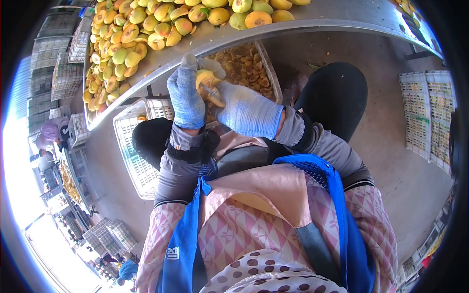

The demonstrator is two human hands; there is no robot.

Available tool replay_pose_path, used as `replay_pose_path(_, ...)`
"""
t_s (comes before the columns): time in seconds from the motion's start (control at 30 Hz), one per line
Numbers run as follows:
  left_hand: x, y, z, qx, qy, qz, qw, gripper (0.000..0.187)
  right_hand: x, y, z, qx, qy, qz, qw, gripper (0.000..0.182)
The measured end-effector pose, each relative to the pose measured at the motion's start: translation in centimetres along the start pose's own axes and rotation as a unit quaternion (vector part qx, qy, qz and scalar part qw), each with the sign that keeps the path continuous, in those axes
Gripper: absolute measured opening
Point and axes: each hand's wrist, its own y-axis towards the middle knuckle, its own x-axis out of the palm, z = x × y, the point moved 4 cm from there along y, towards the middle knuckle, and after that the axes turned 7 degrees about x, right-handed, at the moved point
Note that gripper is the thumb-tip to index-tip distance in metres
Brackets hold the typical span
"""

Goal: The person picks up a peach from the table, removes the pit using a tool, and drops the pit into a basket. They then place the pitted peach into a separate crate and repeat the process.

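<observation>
Both of my hands wear blue-grey knit gloves and meet over the near edge of a metal table. My left hand [188, 95] is closed around a yellow fruit half [206, 79]. Fingers of my right hand [250, 110] are wrapped round a small tool [210, 91], whose metal end touches the fruit. Beneath and behind the hands is a crate [267, 63] of brownish-orange fruit pieces [239, 66]. Many yellow and reddish fruit halves [132, 34] are heaped on the metal table [312, 15].
A white plastic crate [134, 151] stands on the floor by my left knee. Stacked crates [427, 115] are at the right, with more stacks [66, 75] at the left. People [49, 134] and another fruit table [71, 180] show at the far left.
</observation>
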Motion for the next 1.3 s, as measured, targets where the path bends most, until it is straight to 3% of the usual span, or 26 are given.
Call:
replay_pose_path(0.07, 0.1, 0.1, -0.2, -0.008, -0.033, -0.004, 0.999, 0.049, -0.5, -0.1, -0.1, 0.072, -0.016, -0.033, 0.997, 0.035)
replay_pose_path(0.17, -0.4, 0.4, -2.0, -0.108, -0.095, 0.005, 0.990, 0.048, -0.6, -0.1, 0.0, 0.108, -0.056, -0.064, 0.990, 0.031)
replay_pose_path(0.23, -0.4, 0.4, -1.4, -0.088, -0.074, -0.009, 0.993, 0.047, -0.4, 0.0, 0.5, 0.115, -0.055, -0.078, 0.989, 0.038)
replay_pose_path(0.3, -0.3, 0.2, -0.5, -0.062, -0.059, -0.015, 0.996, 0.046, -0.2, 0.3, 0.2, 0.007, -0.028, -0.063, 0.998, 0.035)
replay_pose_path(0.37, 0.1, 0.1, 0.4, -0.030, -0.050, -0.016, 0.998, 0.044, -0.4, 0.4, -0.2, -0.038, 0.013, -0.065, 0.997, 0.031)
replay_pose_path(0.47, -0.4, -0.1, -0.1, -0.030, -0.061, -0.030, 0.997, 0.043, -0.6, 0.8, -0.6, 0.011, 0.094, -0.099, 0.991, 0.020)
replay_pose_path(0.57, -1.2, 0.4, -1.1, 0.079, 0.154, -0.149, 0.974, 0.038, -0.1, 0.8, -0.1, 0.103, 0.154, -0.150, 0.971, 0.014)
replay_pose_path(0.63, -1.5, 0.5, -2.6, 0.070, 0.045, -0.111, 0.990, 0.035, -0.2, 0.9, -0.3, 0.159, 0.169, -0.202, 0.952, 0.012)
replay_pose_path(0.67, -1.5, 0.7, -3.0, 0.065, -0.011, -0.093, 0.994, 0.034, -0.3, 1.0, -0.5, 0.120, 0.159, -0.181, 0.963, 0.012)
replay_pose_path(0.77, -0.2, -0.5, -0.9, -0.071, -0.100, 0.081, 0.989, 0.033, 0.2, 0.7, -0.4, 0.044, 0.120, -0.130, 0.983, 0.014)
replay_pose_path(0.87, -0.9, -0.6, -1.8, -0.054, -0.055, 0.060, 0.995, 0.036, 0.7, 0.8, 0.2, 0.048, 0.085, -0.117, 0.988, 0.029)
replay_pose_path(1.0, -0.7, -0.3, -1.7, -0.036, -0.035, 0.022, 0.998, 0.038, -0.2, 0.9, 0.9, 0.029, 0.030, -0.091, 0.995, 0.024)
replay_pose_path(1.03, -0.7, -0.3, -1.7, -0.037, -0.022, 0.039, 0.998, 0.037, -0.3, 0.9, 1.0, 0.011, 0.004, -0.078, 0.997, 0.021)
replay_pose_path(1.13, -0.6, -0.3, -1.5, -0.045, 0.002, 0.076, 0.996, 0.036, -2.0, 0.2, 0.1, 0.094, -0.118, -0.078, 0.985, 0.027)
replay_pose_path(1.23, -0.9, -0.2, -1.7, -0.037, -0.003, 0.092, 0.995, 0.034, -1.6, -0.2, 0.2, 0.047, -0.163, 0.003, 0.986, 0.044)
replay_pose_path(1.3, -0.6, -0.1, -2.0, -0.008, -0.014, 0.089, 0.996, 0.033, -1.6, -0.3, 0.3, 0.065, -0.160, -0.013, 0.985, 0.044)
